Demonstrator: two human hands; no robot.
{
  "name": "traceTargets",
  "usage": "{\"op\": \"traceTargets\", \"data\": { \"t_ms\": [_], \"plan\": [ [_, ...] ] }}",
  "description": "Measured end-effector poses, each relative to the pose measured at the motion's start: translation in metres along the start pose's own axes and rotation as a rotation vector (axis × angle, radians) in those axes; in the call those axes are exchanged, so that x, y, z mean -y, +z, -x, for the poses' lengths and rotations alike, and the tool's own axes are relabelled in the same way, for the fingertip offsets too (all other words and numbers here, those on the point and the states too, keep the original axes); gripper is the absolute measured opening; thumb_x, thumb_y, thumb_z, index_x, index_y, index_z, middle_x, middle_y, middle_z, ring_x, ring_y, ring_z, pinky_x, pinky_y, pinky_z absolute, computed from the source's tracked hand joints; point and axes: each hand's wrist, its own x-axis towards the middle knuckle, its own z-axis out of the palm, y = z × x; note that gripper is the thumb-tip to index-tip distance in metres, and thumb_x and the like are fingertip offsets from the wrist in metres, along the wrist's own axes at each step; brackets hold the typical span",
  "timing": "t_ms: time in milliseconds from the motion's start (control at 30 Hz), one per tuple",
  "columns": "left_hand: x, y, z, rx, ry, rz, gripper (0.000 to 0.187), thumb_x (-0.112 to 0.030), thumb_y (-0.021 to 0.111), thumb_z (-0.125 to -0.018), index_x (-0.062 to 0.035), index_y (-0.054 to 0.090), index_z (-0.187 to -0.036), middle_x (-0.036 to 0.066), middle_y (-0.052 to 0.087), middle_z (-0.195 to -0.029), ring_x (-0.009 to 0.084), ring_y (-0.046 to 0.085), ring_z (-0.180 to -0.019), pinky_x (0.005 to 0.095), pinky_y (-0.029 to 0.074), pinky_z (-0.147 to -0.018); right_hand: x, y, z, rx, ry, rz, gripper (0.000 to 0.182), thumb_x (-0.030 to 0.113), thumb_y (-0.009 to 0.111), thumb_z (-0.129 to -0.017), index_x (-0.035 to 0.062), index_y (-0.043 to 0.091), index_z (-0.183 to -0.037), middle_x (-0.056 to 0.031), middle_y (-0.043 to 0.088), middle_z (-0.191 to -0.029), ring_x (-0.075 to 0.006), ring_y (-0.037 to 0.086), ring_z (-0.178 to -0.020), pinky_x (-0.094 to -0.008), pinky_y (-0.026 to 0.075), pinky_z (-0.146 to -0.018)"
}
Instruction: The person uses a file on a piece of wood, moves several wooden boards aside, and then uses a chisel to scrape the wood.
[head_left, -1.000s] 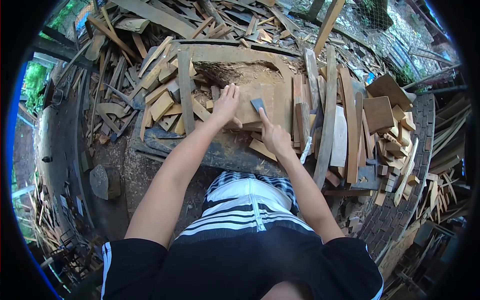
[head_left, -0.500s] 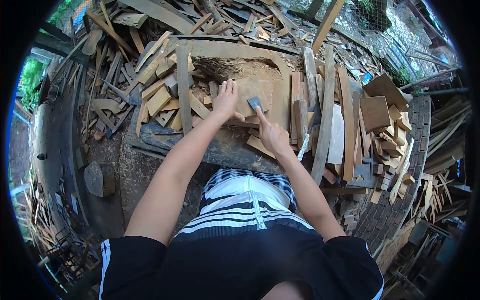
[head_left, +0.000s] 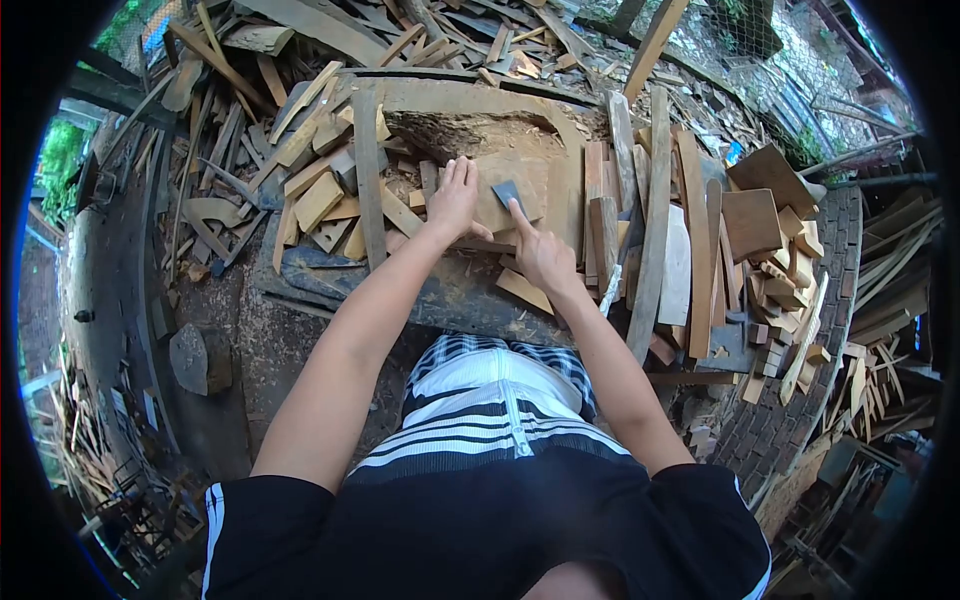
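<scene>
A flat wooden board lies on the worn, hollowed work block in front of me. My left hand rests on the board's left part, fingers stretched forward together and thumb out toward the near edge. On the board's surface is a dark, flat rectangular blade. My right hand has its index finger pointed along this blade, pressing at its near end. The other right fingers are curled under, and whatever handle they enclose is hidden.
Wood offcuts are heaped left of the block. Long upright strips stand right of it, beside stacked wood blocks. A vertical plank crosses the bench's left side. A grey stone sits on the ground at lower left.
The dark blade and my right hand have shifted slightly away from me and to the left over the board. My left hand stays where it was.
</scene>
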Motion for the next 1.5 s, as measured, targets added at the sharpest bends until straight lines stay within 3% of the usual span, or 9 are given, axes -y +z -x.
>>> {"op": "traceTargets", "data": {
  "t_ms": [167, 433, 567, 733, 833, 1000, 1200, 1367, 1500],
  "plan": [
    [0.005, 0.000, 0.000, -0.016, 0.031, 0.011, 0.138, -0.041, 0.094, -0.039, 0.0079, 0.019, -0.143, 0.026, 0.021, -0.152, 0.0403, 0.020, -0.142, 0.0408, 0.029, -0.115, 0.004, 0.011, -0.055, -0.096, -0.042, -0.039, 0.052, 0.028, 0.041, -0.096, 0.0304, 0.031, -0.147, -0.0262, 0.066, -0.085, -0.0441, 0.065, -0.076, -0.0535, 0.052, -0.071],
    [0.008, 0.008, 0.003, -0.058, 0.000, 0.080, 0.140, -0.045, 0.093, -0.039, 0.0126, 0.018, -0.142, 0.031, 0.018, -0.151, 0.0410, 0.018, -0.143, 0.0417, 0.023, -0.117, -0.005, -0.004, 0.057, 0.048, -0.035, 0.073, 0.054, 0.024, 0.043, -0.096, 0.0284, 0.030, -0.148, -0.0235, 0.065, -0.071, -0.0408, 0.066, -0.066, -0.0513, 0.052, -0.058],
    [0.009, 0.007, 0.001, -0.029, 0.003, 0.067, 0.140, -0.044, 0.093, -0.039, 0.0136, 0.018, -0.142, 0.031, 0.018, -0.151, 0.0414, 0.018, -0.142, 0.0415, 0.023, -0.117, 0.004, 0.002, 0.028, 0.027, -0.023, 0.017, 0.056, 0.024, 0.044, -0.095, 0.0286, 0.030, -0.148, -0.0235, 0.065, -0.071, -0.0407, 0.066, -0.066, -0.0520, 0.052, -0.058],
    [0.009, 0.002, -0.006, 0.062, -0.003, -0.037, 0.143, -0.044, 0.093, -0.035, 0.0142, 0.018, -0.141, 0.030, 0.022, -0.150, 0.0407, 0.020, -0.142, 0.0409, 0.023, -0.117, 0.003, 0.024, -0.006, -0.253, -0.152, 0.096, 0.057, 0.021, 0.051, -0.089, 0.0259, 0.038, -0.145, -0.0179, 0.065, -0.064, -0.0342, 0.066, -0.056, -0.0455, 0.052, -0.049],
    [0.008, -0.003, -0.003, 0.059, 0.002, -0.006, 0.142, -0.039, 0.095, -0.035, 0.0125, 0.018, -0.142, 0.027, 0.023, -0.150, 0.0387, 0.021, -0.142, 0.0389, 0.026, -0.116, 0.004, 0.004, 0.031, -0.003, -0.043, 0.045, 0.056, 0.026, 0.045, -0.095, 0.0288, 0.030, -0.148, -0.0238, 0.066, -0.073, -0.0410, 0.066, -0.066, -0.0512, 0.052, -0.058],
    [0.011, 0.000, -0.002, 0.015, 0.003, 0.006, 0.139, -0.038, 0.095, -0.033, 0.0105, 0.022, -0.141, 0.024, 0.026, -0.149, 0.0378, 0.022, -0.142, 0.0397, 0.027, -0.116, 0.008, -0.001, 0.035, 0.062, -0.015, 0.043, 0.054, 0.027, 0.044, -0.095, 0.0270, 0.032, -0.148, -0.0243, 0.065, -0.073, -0.0403, 0.066, -0.066, -0.0503, 0.052, -0.059],
    [0.007, -0.006, 0.001, 0.023, -0.018, -0.089, 0.141, -0.042, 0.095, -0.033, 0.0068, 0.022, -0.143, 0.023, 0.025, -0.150, 0.0370, 0.022, -0.142, 0.0421, 0.026, -0.115, 0.008, 0.026, -0.019, -0.269, -0.162, 0.036, 0.056, 0.020, 0.048, -0.090, 0.0269, 0.038, -0.144, -0.0181, 0.067, -0.069, -0.0347, 0.067, -0.060, -0.0468, 0.054, -0.053],
    [0.007, -0.005, 0.000, 0.045, -0.043, -0.070, 0.142, -0.047, 0.093, -0.034, 0.0069, 0.020, -0.144, 0.026, 0.024, -0.150, 0.0391, 0.022, -0.142, 0.0434, 0.026, -0.116, -0.007, -0.013, 0.048, 0.098, 0.029, 0.077, 0.054, 0.027, 0.041, -0.097, 0.0310, 0.028, -0.149, -0.0235, 0.066, -0.075, -0.0396, 0.067, -0.071, -0.0512, 0.052, -0.060],
    [0.005, 0.000, -0.005, 0.060, -0.039, -0.108, 0.145, -0.047, 0.094, -0.032, 0.0080, 0.020, -0.143, 0.025, 0.026, -0.150, 0.0383, 0.024, -0.141, 0.0427, 0.029, -0.114, -0.012, -0.011, 0.033, 0.061, 0.032, 0.089, 0.054, 0.028, 0.041, -0.097, 0.0336, 0.026, -0.149, -0.0240, 0.066, -0.075, -0.0416, 0.066, -0.070, -0.0524, 0.052, -0.062]
  ]
}}
